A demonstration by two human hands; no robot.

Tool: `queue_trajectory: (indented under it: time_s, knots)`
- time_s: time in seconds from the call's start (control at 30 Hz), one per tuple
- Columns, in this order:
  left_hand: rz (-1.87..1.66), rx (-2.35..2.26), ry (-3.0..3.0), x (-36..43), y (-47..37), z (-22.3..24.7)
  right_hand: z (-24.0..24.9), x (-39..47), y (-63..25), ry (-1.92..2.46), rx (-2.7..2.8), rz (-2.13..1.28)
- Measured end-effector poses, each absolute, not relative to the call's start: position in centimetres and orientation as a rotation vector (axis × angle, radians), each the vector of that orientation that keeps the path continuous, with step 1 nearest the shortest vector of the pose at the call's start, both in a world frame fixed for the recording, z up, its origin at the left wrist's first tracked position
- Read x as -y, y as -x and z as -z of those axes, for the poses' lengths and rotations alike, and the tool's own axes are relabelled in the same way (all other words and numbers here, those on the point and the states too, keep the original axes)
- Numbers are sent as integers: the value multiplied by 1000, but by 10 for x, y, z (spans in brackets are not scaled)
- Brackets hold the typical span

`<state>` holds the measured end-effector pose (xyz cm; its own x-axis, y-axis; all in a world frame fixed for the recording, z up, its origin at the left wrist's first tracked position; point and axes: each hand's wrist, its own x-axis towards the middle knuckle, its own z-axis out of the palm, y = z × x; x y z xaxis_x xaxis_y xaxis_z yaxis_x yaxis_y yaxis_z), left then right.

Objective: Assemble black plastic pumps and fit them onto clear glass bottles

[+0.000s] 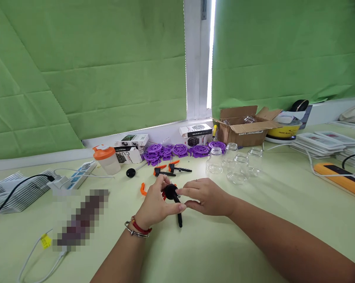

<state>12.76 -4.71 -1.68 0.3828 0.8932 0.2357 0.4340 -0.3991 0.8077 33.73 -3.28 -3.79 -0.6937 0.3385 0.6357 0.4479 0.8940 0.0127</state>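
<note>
Between my hands is a black part with a round head and a long handle [179, 219], the handle slanting down toward me. My left hand [158, 205] wraps round it, thumb across the handle and fingers at the round head. From the other side, my right hand [208, 196] has its bent fingertips on the part near the head; the exact grip is partly hidden. A bit of red or orange shows under the head. Just left of my left hand lies a loose orange piece [143, 189]. Two black handles with orange levers [172, 168] rest beyond my fingers.
Behind lie several purple round frames [180, 150], a black-ended rod [131, 172] and small boxes [195, 131]. Several clear jars [215, 161] stand right of them, before an open carton [245, 135]. An orange-lidded shaker [109, 163] and a power strip [81, 175] are left.
</note>
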Motion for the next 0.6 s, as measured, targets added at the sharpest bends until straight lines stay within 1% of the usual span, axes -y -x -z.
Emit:
queue_trajectory:
  time_s: [0.4, 0.6]
  knots:
    - [-898, -1157, -2026, 44, -127, 20, 24, 41, -338, 795, 2478, -171]
    - [-889, -1170, -2033, 44, -127, 21, 23, 42, -336, 838, 2467, -274]
